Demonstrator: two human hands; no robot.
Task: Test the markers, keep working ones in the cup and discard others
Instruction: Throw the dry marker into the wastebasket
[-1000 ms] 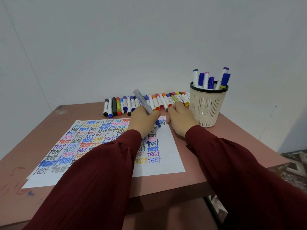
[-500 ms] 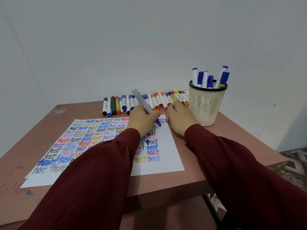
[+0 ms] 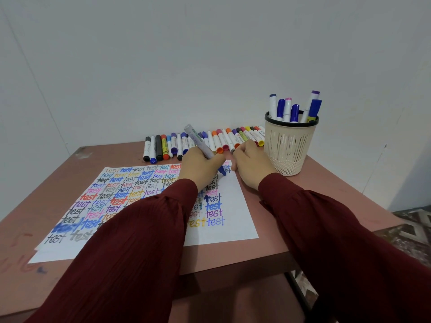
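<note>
My left hand (image 3: 200, 166) grips a grey-barrelled marker (image 3: 197, 141) and holds its blue tip on the top right of a white sheet of paper (image 3: 235, 206). The sheet is covered with "test" written in many colours. My right hand (image 3: 251, 164) rests curled at the sheet's right edge, next to the marker tip. Its palm side is hidden, so I cannot tell if it holds anything. To the right stands a beige mesh cup (image 3: 289, 148) holding several markers with blue, purple and pink caps.
A row of several capped markers (image 3: 163, 145) lies along the far edge of the reddish-brown table (image 3: 326, 194), against the white wall. The table's right edge drops to a patterned floor (image 3: 410, 227). Ink smudges mark the table at the near left.
Both hands stay in nearly the same place. The marker tip has shifted very little on the paper's top right corner.
</note>
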